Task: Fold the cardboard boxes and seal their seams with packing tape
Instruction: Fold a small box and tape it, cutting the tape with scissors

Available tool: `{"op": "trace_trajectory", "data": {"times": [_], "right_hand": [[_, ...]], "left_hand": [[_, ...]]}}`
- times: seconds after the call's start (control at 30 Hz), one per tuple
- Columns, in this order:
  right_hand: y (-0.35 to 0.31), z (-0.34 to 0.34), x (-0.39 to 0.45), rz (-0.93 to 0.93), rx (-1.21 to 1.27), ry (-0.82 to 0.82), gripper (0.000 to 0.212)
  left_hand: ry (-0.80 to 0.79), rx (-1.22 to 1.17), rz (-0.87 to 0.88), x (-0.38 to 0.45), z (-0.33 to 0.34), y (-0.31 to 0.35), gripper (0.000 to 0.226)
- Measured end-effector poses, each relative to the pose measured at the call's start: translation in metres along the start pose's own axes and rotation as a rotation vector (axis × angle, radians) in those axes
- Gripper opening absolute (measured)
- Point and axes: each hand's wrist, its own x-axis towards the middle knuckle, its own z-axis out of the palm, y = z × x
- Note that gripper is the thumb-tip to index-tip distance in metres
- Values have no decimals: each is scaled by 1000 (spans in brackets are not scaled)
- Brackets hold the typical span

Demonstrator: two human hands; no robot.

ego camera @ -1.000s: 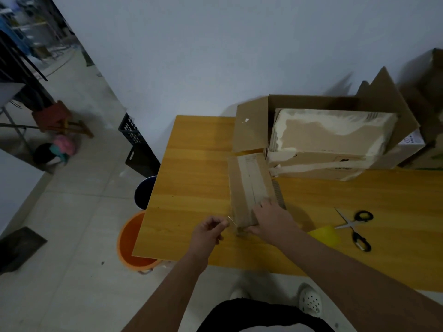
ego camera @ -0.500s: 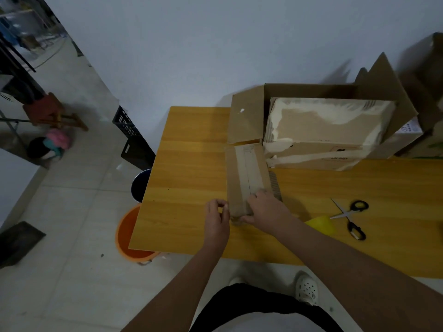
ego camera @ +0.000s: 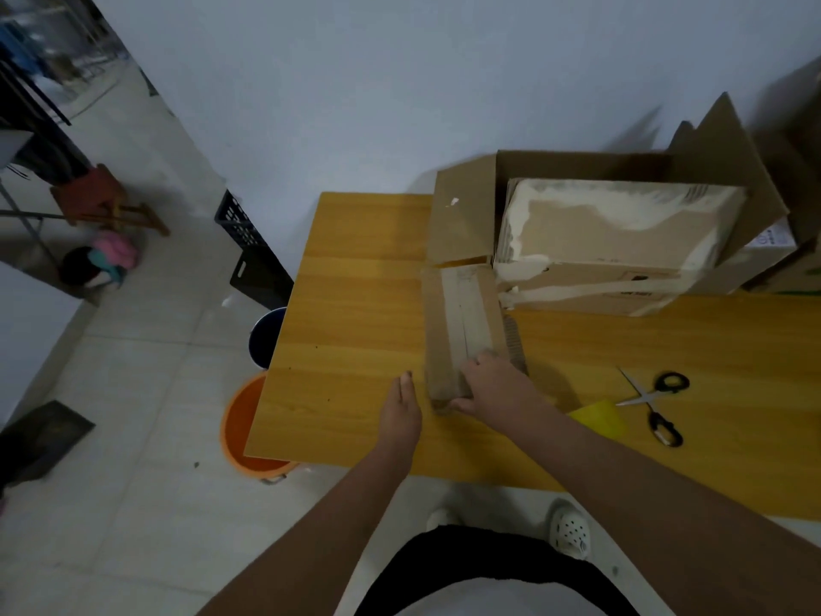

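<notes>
The small cardboard box point(ego camera: 460, 331) lies at frame centre on the tabletop point(ego camera: 355, 304), a tape strip point(ego camera: 462, 317) running along its top seam. The right hand point(ego camera: 493, 389) rests on the box's near end, fingers curled over the edge and gripping it. The left hand point(ego camera: 402, 409) stands just beside the box, fingers straight, holding nothing. To seal well, press the tape end down over the near edge and smooth it outward (avoid wrinkles). Scissors point(ego camera: 657, 404) lie at right.
</notes>
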Motion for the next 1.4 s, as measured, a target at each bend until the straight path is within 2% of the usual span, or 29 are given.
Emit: {"op": "trace_trajectory", "data": {"times": [0.1, 0.17, 0.27, 0.4, 0.47, 0.53, 0.63, 0.73, 0.8, 0.9, 1.0, 1.07, 1.13, 1.23, 1.3, 1.4], "right_hand": [[-1, -1, 0, -16, 27, 15, 50], [0, 0, 0, -31, 15, 16, 47], [3, 1, 0, -44, -17, 28, 34], [5, 2, -9, -87, 36, 50, 32], [12, 4, -15, -97, 124, 55, 24], [20, 2, -22, -101, 317, 83, 23], [27, -11, -32, -78, 544, 214, 5], [34, -21, -27, 10, 645, 381, 12], [37, -31, -19, 65, 702, 430, 28], [36, -48, -2, 77, 767, 378, 55], [32, -60, 19, 86, 842, 295, 71], [31, -67, 29, 98, 845, 264, 73], [31, -75, 32, 113, 812, 231, 66], [31, -81, 29, 122, 780, 201, 57], [29, -79, 27, 103, 766, 207, 57], [24, -68, 23, 112, 782, 146, 59]], "left_hand": [[-105, -59, 100, -5, 17, 21, 66], [-88, 3, 159, 0, 29, 30, 76], [-63, 65, 250, 2, 34, 29, 76], [-80, 76, 298, -1, 28, 27, 75], [-131, 78, 299, 1, 22, 25, 76], [-175, 70, 315, 0, 16, 22, 76], [-207, 77, 294, -5, 4, 26, 72], [-255, 9, 220, -10, -19, 23, 69], [-294, -74, 152, -9, -36, 18, 71], [-315, -100, 86, -11, -50, 13, 70], [-351, -110, 41, -18, -51, 16, 71], [-355, -161, 48, -22, -48, 17, 65], [-321, -158, 81, -24, -51, 19, 58], [-186, -131, 123, -14, -74, 27, 44], [-125, -111, 152, -4, -92, 41, 44], [-122, 67, 166, 1, -88, 69, 53]]}}
